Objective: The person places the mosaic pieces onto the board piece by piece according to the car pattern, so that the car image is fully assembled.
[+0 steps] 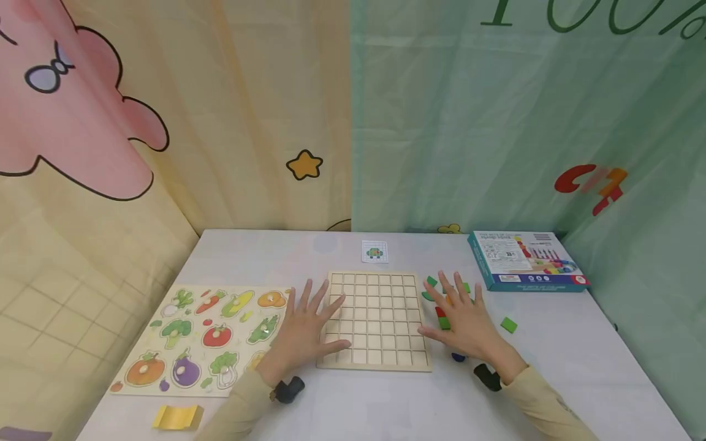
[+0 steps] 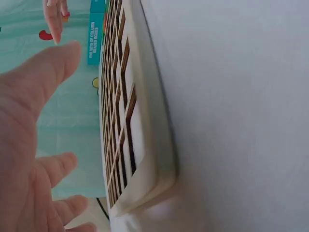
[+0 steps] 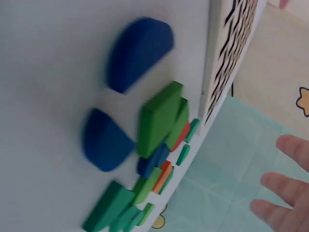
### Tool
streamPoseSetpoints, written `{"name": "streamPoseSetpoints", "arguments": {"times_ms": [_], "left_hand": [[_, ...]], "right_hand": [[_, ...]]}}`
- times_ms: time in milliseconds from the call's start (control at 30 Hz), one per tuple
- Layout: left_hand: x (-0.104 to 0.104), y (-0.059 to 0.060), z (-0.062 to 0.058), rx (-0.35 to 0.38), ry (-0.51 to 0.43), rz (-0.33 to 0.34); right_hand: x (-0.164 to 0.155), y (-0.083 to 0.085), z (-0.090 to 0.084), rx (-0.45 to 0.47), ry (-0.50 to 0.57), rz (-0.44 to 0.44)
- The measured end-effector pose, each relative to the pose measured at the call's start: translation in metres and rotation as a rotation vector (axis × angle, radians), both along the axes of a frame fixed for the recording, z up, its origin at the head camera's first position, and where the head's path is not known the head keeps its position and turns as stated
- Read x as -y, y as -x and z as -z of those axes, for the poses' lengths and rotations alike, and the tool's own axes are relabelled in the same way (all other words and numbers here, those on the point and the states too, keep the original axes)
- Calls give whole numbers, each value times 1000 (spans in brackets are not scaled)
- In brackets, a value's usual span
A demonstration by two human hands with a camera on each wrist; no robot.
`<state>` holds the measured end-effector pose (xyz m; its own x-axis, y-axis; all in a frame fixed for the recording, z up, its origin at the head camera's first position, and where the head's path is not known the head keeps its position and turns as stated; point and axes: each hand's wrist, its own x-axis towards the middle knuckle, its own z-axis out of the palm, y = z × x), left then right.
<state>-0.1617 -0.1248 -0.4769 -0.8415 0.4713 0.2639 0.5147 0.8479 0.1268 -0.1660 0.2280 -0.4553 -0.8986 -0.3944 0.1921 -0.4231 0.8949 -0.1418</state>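
Observation:
My left hand (image 1: 302, 331) spreads its fingers over the left edge of a wooden grid board (image 1: 375, 321), with nothing in its grasp. Across from it, my right hand (image 1: 465, 318) hovers with fingers spread over several loose coloured blocks beside the board's right edge. Among these are a green square block (image 1: 508, 324), a red block (image 1: 439, 312) and a blue block (image 1: 458, 357). The right wrist view shows blue rounded blocks (image 3: 140, 53) and a thick green block (image 3: 160, 118) lying on the table. The board's cells hold no blocks.
A vegetable puzzle board (image 1: 176, 343) lies on the left, partly under my left hand and sleeve. In front of it sits a yellow curved block (image 1: 178, 418). A small picture card (image 1: 375, 252) lies behind the grid board. At back right is a teal game box (image 1: 529, 260).

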Motion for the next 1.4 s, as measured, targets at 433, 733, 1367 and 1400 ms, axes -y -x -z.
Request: {"name": "streamPoseSetpoints", "arguments": {"times_ms": [433,733,1367,1400], "left_hand": [[-18,-31,37,252,-344,-62],[-20,-31,50,173,-286,-137],[-22,-30,48,145,-296,-158],[-21,-29,48,144,-292,-160]], "right_hand": [[-22,-4,12,-267,309,-80],[-27,9,7,-104,303,72],[-8,65,10,205,112,37],[-7,66,10,210,108,45]]}}
